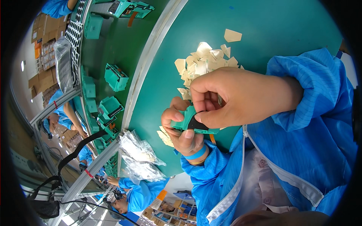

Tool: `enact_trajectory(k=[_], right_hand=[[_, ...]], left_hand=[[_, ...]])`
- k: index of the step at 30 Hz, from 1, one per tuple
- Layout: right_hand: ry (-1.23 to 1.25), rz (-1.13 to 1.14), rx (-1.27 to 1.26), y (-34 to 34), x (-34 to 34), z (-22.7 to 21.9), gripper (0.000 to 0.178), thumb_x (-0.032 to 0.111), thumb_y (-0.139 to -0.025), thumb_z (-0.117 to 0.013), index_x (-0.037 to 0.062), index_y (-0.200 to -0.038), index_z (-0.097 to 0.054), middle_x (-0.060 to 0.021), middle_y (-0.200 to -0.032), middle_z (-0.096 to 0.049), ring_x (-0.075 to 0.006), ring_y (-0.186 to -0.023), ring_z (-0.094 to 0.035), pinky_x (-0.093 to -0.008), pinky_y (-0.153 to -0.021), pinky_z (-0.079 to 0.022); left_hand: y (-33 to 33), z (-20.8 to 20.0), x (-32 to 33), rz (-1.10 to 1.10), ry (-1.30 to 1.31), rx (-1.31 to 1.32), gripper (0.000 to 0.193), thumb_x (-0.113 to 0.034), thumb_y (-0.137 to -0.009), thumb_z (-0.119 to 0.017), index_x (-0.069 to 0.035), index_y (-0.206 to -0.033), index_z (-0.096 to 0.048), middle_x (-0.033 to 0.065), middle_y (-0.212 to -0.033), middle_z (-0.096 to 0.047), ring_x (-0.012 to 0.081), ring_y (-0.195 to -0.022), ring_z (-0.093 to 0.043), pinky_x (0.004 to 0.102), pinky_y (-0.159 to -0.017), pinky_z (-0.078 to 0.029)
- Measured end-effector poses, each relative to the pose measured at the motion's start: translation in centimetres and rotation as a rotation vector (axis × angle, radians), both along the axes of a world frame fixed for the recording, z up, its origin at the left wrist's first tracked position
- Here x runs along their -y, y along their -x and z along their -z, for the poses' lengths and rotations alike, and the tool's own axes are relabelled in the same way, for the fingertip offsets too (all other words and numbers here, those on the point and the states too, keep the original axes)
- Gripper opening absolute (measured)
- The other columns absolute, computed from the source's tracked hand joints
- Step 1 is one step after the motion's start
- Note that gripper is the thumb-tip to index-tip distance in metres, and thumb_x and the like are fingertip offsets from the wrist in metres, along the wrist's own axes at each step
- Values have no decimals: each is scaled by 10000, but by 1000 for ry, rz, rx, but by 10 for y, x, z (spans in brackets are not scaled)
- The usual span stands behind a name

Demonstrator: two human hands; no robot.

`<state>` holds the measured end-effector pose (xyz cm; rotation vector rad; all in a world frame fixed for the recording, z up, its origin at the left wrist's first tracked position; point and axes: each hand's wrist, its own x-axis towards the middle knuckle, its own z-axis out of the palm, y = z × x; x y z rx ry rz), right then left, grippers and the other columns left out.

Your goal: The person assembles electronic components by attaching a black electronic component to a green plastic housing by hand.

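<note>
My left hand, with a blue band at the wrist, grips a small green plastic housing, its fingers and thumb wrapped round the edges. A dark, speckled black piece lies against the housing's face. My right hand comes in from the right, thumb and forefinger pinched at that black piece's upper edge. An orange strip sticks out below the housing. Just beyond my hands lies a heap of cream-coloured cut pieces, and a smaller stack of them is partly behind my left hand.
Clear plastic bags lie at the table's near left edge. Past a metal rail, a green conveyor belt carries several similar green housings. One loose cream piece lies beyond the heap. Other people in blue work along the line at left.
</note>
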<state>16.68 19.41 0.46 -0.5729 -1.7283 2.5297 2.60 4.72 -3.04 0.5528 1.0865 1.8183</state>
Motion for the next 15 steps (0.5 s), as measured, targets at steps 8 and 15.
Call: enact_trajectory(k=[8, 15], right_hand=[[-335, 83, -47, -2, 4, -3, 248, 201, -876, -758, 26, -876, -583, -38, -769, -619, -78, -665, -560, -253, -558, -457], [230, -134, -113, 7, 19, -19, 264, 265, -957, -688, 18, -1017, -614, -12, -900, -632, -68, -766, -552, -234, -646, -458]], left_hand=[[-6, -10, 6, -77, -50, 15, 367, -190, -717, -819, -84, -964, -570, 60, -850, -481, 157, -723, -486, 268, -625, -412], [8, -26, 31, 36, -186, 48, 371, -263, -782, -785, -182, -1065, -558, 41, -1017, -507, 239, -951, -605, 396, -772, -618]])
